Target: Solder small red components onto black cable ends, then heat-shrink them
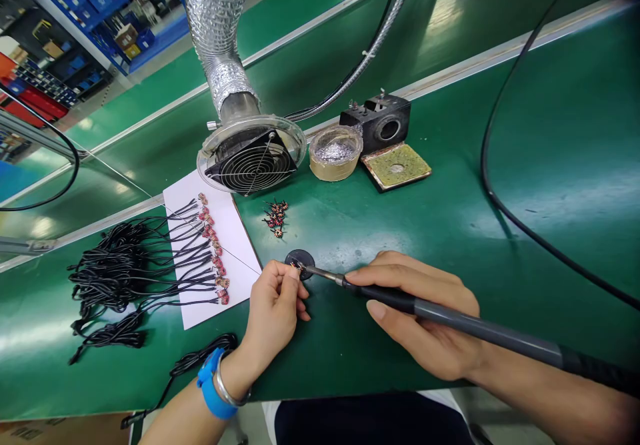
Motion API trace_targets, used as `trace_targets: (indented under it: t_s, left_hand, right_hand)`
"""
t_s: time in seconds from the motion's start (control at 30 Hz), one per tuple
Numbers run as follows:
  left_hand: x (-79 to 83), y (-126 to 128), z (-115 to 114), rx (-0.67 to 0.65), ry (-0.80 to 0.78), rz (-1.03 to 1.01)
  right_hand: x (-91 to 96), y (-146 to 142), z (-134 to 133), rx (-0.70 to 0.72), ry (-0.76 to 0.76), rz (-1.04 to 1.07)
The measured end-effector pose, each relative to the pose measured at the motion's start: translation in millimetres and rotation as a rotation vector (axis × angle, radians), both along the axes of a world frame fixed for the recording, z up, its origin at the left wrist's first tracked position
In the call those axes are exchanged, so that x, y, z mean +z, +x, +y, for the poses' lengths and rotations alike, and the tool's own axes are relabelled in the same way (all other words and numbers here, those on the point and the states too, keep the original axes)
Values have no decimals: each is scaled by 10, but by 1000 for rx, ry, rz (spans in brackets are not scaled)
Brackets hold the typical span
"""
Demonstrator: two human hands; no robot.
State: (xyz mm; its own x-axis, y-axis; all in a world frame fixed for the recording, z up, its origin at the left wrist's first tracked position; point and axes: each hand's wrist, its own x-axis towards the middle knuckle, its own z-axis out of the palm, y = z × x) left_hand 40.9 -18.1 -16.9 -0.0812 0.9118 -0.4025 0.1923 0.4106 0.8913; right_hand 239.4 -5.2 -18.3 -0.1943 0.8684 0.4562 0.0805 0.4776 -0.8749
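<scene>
My left hand is closed in a pinch at the edge of a round black pad. A thin wire, which looks like solder wire, runs from the upper left into this hand. At its fingertips is a tiny copper-coloured part, mostly hidden. My right hand grips a soldering iron like a pen, and the iron's tip meets the part over the pad. Several small wire-wound coils lie loose just beyond the pad.
A fume extractor hangs above on a foil duct. Behind are a solder-filled tub, an iron stand and a sponge tray. At left, black cables with reddish coils lie across white paper.
</scene>
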Motion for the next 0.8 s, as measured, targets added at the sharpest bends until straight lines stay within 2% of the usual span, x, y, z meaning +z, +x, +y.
trace_targets:
  t_s: [0.8]
  left_hand:
    - [28,9,7,3,2,-9]
  right_hand:
    - [31,3,0,-2,5,12]
